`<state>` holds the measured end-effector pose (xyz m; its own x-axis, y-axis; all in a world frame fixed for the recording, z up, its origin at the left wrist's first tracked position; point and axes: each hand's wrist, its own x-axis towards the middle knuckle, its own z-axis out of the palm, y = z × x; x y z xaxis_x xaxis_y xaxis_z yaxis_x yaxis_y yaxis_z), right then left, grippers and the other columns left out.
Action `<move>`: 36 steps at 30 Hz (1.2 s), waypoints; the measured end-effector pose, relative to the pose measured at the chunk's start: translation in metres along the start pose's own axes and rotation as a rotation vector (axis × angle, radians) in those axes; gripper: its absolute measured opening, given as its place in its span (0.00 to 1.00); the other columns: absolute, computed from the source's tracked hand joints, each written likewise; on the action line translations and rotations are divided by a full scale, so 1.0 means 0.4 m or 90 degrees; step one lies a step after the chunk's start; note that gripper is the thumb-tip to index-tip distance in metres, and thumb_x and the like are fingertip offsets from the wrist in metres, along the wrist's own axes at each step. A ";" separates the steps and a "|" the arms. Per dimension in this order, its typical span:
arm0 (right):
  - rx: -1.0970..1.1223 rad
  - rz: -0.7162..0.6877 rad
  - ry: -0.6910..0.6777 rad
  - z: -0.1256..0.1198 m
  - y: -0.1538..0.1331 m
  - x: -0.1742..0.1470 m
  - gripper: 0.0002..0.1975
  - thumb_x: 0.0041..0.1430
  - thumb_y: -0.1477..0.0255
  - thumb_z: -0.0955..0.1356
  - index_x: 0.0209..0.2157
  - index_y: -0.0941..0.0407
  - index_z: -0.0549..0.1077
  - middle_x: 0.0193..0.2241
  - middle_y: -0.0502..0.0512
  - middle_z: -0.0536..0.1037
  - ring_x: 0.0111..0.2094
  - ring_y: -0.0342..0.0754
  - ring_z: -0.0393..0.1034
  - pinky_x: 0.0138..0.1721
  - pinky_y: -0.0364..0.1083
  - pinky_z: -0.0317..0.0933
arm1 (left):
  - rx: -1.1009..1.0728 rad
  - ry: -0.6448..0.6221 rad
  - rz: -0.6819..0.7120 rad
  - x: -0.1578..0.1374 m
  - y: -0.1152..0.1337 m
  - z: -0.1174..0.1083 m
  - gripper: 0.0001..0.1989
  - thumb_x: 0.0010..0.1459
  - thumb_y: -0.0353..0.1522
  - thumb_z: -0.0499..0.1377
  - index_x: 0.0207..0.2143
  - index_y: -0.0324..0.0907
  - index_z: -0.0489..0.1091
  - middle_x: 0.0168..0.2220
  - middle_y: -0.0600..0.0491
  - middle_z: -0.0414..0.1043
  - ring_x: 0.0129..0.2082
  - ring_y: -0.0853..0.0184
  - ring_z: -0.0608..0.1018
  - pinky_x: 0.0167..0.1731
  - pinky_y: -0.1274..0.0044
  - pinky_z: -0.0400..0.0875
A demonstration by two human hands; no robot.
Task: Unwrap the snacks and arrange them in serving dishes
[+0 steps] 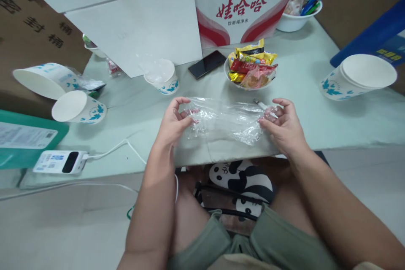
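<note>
Clear plastic film (226,120) is spanning the frame's centre, the left hand (174,124) pinching one end, the right hand (286,126) the other. Pulling gently and evenly should be keeping it from tearing. Beyond, toward upper right, a white bowl (238,85) is holding wrapped snacks (253,67); a smartphone (207,64) is lying nearby on the table (306,120).

My left fingers (187,123) and right fingers (268,125) hold clear plastic (221,119) between them over the tabletop (299,118), nearer me than the snack bowl (236,83). Just left of that bowl lies a phone (207,64); behind it stands a box (234,33); stacked cups (344,86) sit well right.
</note>
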<state>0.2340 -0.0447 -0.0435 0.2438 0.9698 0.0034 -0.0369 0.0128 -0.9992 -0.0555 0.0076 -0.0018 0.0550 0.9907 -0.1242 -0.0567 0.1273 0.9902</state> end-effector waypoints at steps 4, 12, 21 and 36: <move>-0.066 -0.022 0.020 -0.045 0.007 0.003 0.24 0.47 0.73 0.72 0.48 0.47 0.70 0.41 0.52 0.75 0.44 0.52 0.75 0.45 0.52 0.72 | -0.003 -0.073 -0.009 -0.010 0.010 -0.014 0.30 0.37 0.24 0.63 0.47 0.47 0.65 0.55 0.51 0.66 0.42 0.67 0.80 0.27 0.82 0.75; -0.061 -0.071 -0.168 -0.023 -0.055 -0.005 0.19 0.54 0.54 0.73 0.45 0.47 0.76 0.49 0.57 0.81 0.53 0.57 0.76 0.57 0.58 0.70 | -0.019 -0.338 -0.090 -0.027 0.032 -0.007 0.25 0.40 0.25 0.63 0.45 0.44 0.74 0.51 0.48 0.74 0.28 0.73 0.78 0.21 0.81 0.72; -0.032 0.202 -0.345 0.119 -0.086 -0.034 0.12 0.55 0.61 0.72 0.38 0.54 0.77 0.25 0.50 0.82 0.22 0.43 0.74 0.25 0.43 0.68 | -0.140 -0.172 -0.079 -0.011 0.017 0.004 0.37 0.44 0.34 0.71 0.58 0.56 0.66 0.61 0.50 0.73 0.53 0.60 0.81 0.41 0.74 0.79; 0.015 0.109 -0.267 0.120 -0.013 -0.038 0.23 0.61 0.52 0.69 0.53 0.47 0.70 0.26 0.47 0.79 0.22 0.45 0.74 0.25 0.47 0.68 | 0.068 -0.262 -0.124 -0.043 0.006 0.077 0.11 0.57 0.35 0.63 0.43 0.45 0.71 0.19 0.61 0.70 0.16 0.73 0.70 0.19 0.80 0.65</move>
<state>0.1841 -0.0480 -0.0364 -0.1807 0.9733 -0.1413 -0.0666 -0.1554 -0.9856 -0.0259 -0.0106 0.0045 0.4468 0.8450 -0.2938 0.0955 0.2814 0.9548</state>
